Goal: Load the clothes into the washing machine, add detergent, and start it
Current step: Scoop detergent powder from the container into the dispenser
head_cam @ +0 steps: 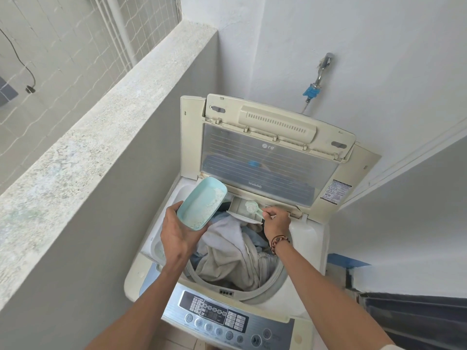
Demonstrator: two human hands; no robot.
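Beyond right grip point(276, 219), scoop point(252, 207).

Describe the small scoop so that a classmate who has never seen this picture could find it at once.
Start at the open washing machine with its lid raised. At the back of the tub opening, just below the lid, a small detergent drawer is pulled out. Over it the right hand pinches the scoop: pale green, translucent, heaped with white powder, far smaller than the turquoise tub.

Bright, even daylight seems to enter from the wire-mesh opening point(75, 46) at upper left. Shadows are soft, with mild glare on the washing machine's clear plastic lid point(267, 162). Wide-angle distortion bends the edges; focus is sharp throughout.
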